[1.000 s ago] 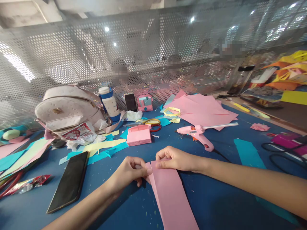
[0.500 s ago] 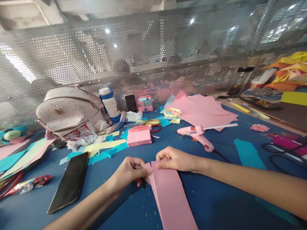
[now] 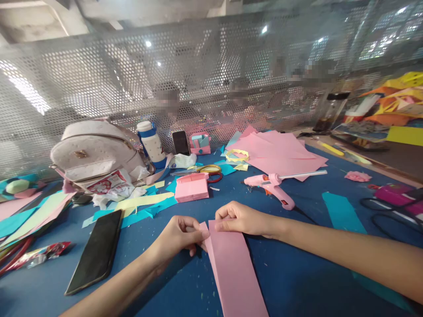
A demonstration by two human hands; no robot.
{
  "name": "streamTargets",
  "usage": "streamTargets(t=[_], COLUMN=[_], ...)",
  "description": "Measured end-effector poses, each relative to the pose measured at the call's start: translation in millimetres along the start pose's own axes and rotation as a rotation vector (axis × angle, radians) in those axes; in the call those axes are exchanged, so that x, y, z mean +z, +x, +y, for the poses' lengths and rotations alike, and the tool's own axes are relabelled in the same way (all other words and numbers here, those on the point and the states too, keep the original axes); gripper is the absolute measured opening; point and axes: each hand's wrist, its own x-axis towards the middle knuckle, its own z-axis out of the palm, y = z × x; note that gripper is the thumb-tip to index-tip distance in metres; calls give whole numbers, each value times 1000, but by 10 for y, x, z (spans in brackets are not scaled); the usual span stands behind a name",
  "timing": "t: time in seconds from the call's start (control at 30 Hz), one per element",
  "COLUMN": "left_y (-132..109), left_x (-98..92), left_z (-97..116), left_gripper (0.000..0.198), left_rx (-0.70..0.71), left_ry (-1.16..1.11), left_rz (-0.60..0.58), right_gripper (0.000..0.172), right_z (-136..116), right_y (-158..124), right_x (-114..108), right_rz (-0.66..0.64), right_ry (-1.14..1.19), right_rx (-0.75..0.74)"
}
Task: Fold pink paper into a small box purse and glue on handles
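A long pink paper strip (image 3: 233,268) lies on the blue table (image 3: 291,281), running from my hands toward me. My left hand (image 3: 180,237) pinches the strip's far left corner between thumb and fingers. My right hand (image 3: 243,219) is closed on the far edge of the same strip, thumb pressing along the top. Both hands meet at the strip's far end. A pink hot glue gun (image 3: 274,182) lies just beyond my right hand, and a small pink paper box (image 3: 191,186) sits beyond my left.
A black phone (image 3: 95,251) lies at the left. Paper scraps, scissors (image 3: 208,169), a white bag (image 3: 94,149), a bottle (image 3: 150,141) and a stack of pink sheets (image 3: 280,152) crowd the far side. Teal strip (image 3: 342,211) and black scissors (image 3: 393,211) at right. A perforated screen stands behind.
The near end of the pink strip has shifted slightly left. My hands keep the same hold.
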Motion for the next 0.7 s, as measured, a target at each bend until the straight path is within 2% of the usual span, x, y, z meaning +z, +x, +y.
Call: streamTargets(t=[0.2,0.33,0.43,0.5,0.57,0.63,0.7], left_y=[-5,0,2,-19,-60,-108,-148], left_x=[-11,-22,-17,-1,8,-14,-86], left_z=[25,14,6,27,76,146,228], left_gripper=[33,33,35,34,33,37,39], left_rx=[4,7,9,21,5,-45,-80], left_ry=[26,18,-77,-174,-225,-190,-85], left_rz=[-101,-108,-88,-80,-120,-189,-200], right_gripper=[40,39,40,42,43,43,41], right_z=[14,9,0,3,15,32,48], right_y=[5,2,2,6,14,22,26], right_x=[-8,-8,3,15,24,29,31], right_rz=[13,3,-11,43,161,269,310], right_ry=[28,50,94,131,161,204,279], right_rx=[-39,-42,-42,-48,-70,-100,-122])
